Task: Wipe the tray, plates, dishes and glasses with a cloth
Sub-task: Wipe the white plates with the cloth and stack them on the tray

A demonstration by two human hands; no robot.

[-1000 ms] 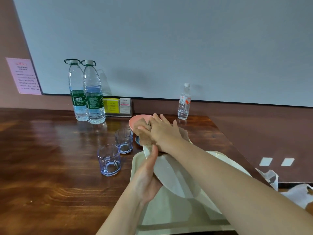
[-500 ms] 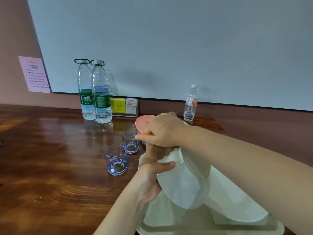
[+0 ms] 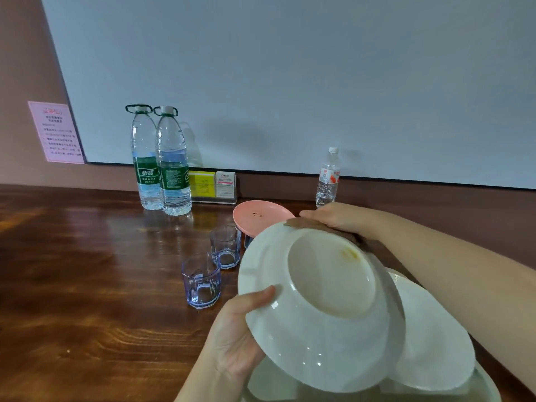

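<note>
A white deep plate (image 3: 319, 329) is tilted up with its underside facing me; a small orange stain sits near its foot ring. My left hand (image 3: 235, 338) grips its lower left rim. My right hand (image 3: 339, 219) presses a brown cloth (image 3: 327, 229) on the plate's top edge. A second white plate (image 3: 435, 343) lies behind it on the pale tray (image 3: 484, 387). A pink dish (image 3: 261, 216) and two clear glasses, one nearer (image 3: 201, 281) and one farther (image 3: 225, 246), stand on the table.
Two large water bottles (image 3: 161, 161) and a small bottle (image 3: 327, 177) stand along the wall with a card holder (image 3: 213, 185). The wooden table (image 3: 87, 271) stretches to the left. A pink notice (image 3: 56, 132) hangs on the wall.
The plate has been turned over, its underside now toward me. My right hand with the cloth has shifted to the top rim. The view has risen closer.
</note>
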